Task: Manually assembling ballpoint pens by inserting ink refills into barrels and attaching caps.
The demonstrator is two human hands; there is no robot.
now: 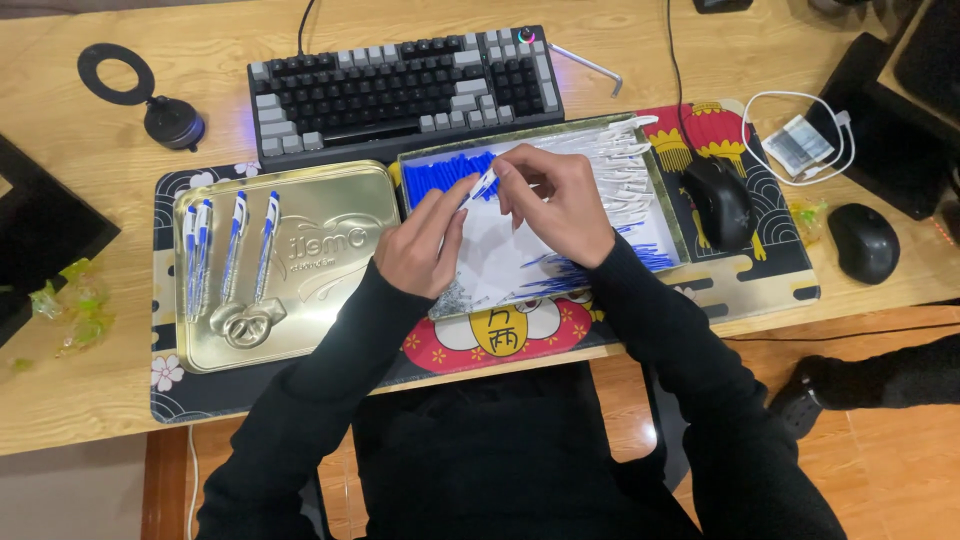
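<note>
Your left hand (425, 245) and right hand (560, 200) pinch a blue-and-white pen (483, 185) over the tray (680, 225); four pens (228, 250) lie on the gold lid (330, 300).

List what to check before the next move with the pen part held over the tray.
1. Pen part gripped by both the left hand and right hand: ok.
2. Blue pieces within reach in the tray: ok.
3. White pieces within reach at the tray's far right: ok.
4. Four finished pens lying side by side on the gold lid: ok.
5. Room left on the lid beside the pens: ok.
6. Whether the held part is fully put together: cannot tell; fingers cover it.
</note>
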